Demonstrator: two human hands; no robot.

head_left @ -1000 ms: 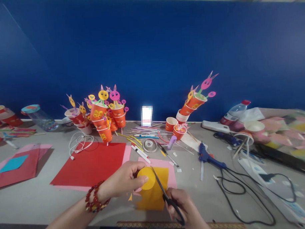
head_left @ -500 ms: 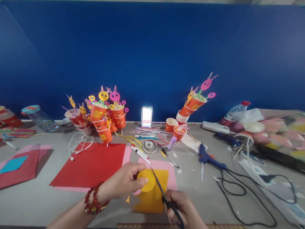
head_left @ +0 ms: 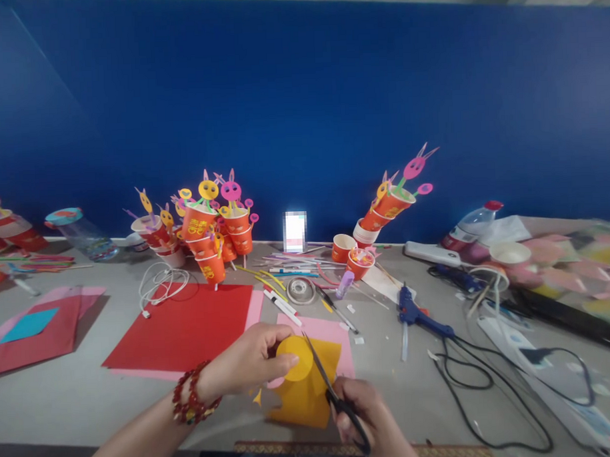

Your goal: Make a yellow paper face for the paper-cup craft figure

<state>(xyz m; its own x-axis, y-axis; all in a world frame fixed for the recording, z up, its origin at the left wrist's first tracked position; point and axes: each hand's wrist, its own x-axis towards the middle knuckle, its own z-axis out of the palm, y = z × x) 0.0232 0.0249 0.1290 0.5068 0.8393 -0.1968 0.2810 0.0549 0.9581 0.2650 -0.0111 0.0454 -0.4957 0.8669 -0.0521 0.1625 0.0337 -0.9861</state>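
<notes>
Between the thumb and fingers of my left hand (head_left: 267, 353) is a round yellow paper disc (head_left: 298, 359), its face toward me. My right hand (head_left: 364, 413) grips the dark handles of a pair of scissors (head_left: 320, 369). The blades point up and away, along the right edge of the disc, and look nearly closed. Below them lies a larger piece of yellow paper (head_left: 304, 405), on top of a pink sheet (head_left: 345, 350). A small yellow scrap (head_left: 257, 396) rests by my left wrist.
A red sheet (head_left: 188, 332) lies to the left. Behind stand decorated red paper cups (head_left: 202, 222), a tape roll (head_left: 301, 290) and white markers (head_left: 282, 306). To the right are a blue glue gun (head_left: 423, 318), black cable (head_left: 453, 390) and a power strip (head_left: 545, 387).
The view has shifted very slightly. Both hands keep nearly the same pose, with the disc and scissors still held close together.
</notes>
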